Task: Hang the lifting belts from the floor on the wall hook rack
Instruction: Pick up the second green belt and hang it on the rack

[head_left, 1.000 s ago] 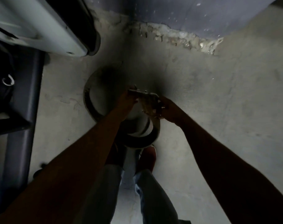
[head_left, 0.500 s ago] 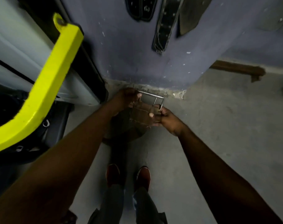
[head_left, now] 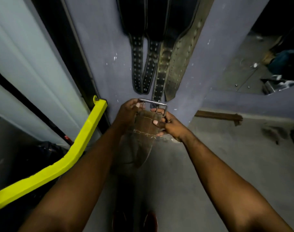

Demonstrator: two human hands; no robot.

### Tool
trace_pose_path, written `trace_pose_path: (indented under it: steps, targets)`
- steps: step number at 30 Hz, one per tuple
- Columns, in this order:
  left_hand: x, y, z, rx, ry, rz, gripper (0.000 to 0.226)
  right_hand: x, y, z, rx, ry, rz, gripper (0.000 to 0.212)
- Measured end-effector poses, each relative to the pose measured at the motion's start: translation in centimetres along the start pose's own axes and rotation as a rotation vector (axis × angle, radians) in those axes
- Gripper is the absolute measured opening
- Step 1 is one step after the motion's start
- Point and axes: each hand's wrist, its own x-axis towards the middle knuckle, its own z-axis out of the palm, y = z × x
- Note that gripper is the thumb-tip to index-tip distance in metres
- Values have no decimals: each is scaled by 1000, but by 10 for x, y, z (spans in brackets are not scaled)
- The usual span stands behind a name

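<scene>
Belt (head_left: 143,125) of stitched brown leather; left hand (head_left: 128,113) and right hand (head_left: 170,125) pinch it.

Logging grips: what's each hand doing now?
Left hand: grips the steel buckle of the brown leather belt.
Right hand: grips the same belt near the buckle.

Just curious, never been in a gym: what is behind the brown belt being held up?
The bluish wall, with other belts hanging just above the buckle of the brown belt. The wall's foot and the floor right behind the belt are covered by it.
</scene>
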Motion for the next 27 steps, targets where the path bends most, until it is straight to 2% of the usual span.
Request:
trace_pose_path:
  steps: [2, 4, 9, 11, 15, 19, 21, 25, 27]
  targets:
    - [-6, 29, -2, -58, 9, 24, 18, -13, -38, -1, -38, 13, -49, 44]
    - [-13, 55, -3, -13, 30, 95, 26, -27, -76, -3, -72, 53, -105, 44]
    - [-34, 121, -6, 43, 236, 273, 25, -55, -166, -13, -197, 80, -254, 39]
    - [-39, 151, -11, 0, 256, 348, 23, -65, -203, -17, -270, 71, -327, 35]
    - [-43, 214, -23, -75, 136, 400, 29, -81, -262, -24, -334, 117, -437, 24]
    - [-35, 283, -43, -363, -7, 169, 29, -92, -305, -31, -354, 87, -444, 21]
    - [-34, 309, -58, -445, -78, 120, 34, -94, -317, -33, -377, 83, -453, 24]
    - [-38, 323, -72, -580, -292, 193, 34, -97, -336, -40, -264, 97, -526, 24]
    - [-36, 317, -70, -674, -307, 257, 33, -98, -347, -44, -201, 114, -554, 28]
